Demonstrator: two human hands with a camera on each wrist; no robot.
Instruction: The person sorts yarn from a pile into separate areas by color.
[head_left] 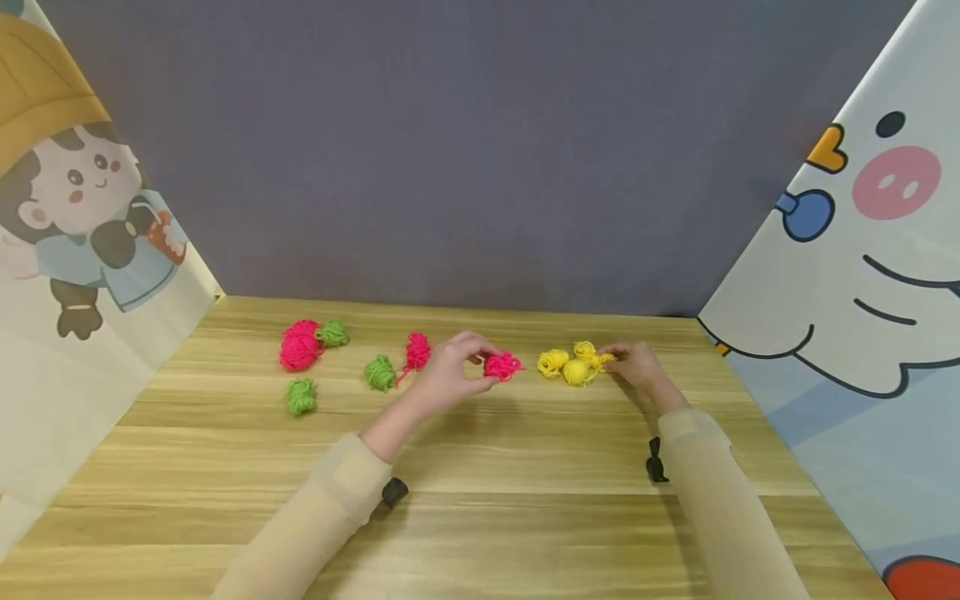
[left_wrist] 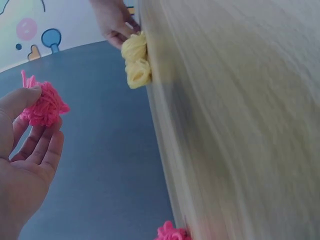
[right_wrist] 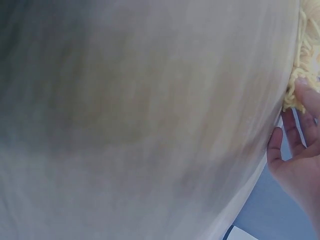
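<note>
My left hand (head_left: 450, 371) pinches a small pink yarn ball (head_left: 502, 366) between thumb and fingers, raised over the table. The left wrist view shows this pink ball (left_wrist: 45, 104) with a loose end sticking up. At the right, my right hand (head_left: 635, 364) pinches a yellow yarn ball (head_left: 602, 361) at the right end of a yellow group. In the right wrist view the thumb lies on that yellow yarn (right_wrist: 298, 92). Close beside it are other yellow yarn balls (head_left: 553, 362), bunched together on the table.
Left of my left hand lie a pink yarn ball (head_left: 417, 351) with a trailing strand and a green one (head_left: 380, 372). Farther left are a larger pink ball (head_left: 301, 345) touching a green ball (head_left: 332, 333), and another green ball (head_left: 302, 397). A grey panel (head_left: 450, 167) closes the table's back.
</note>
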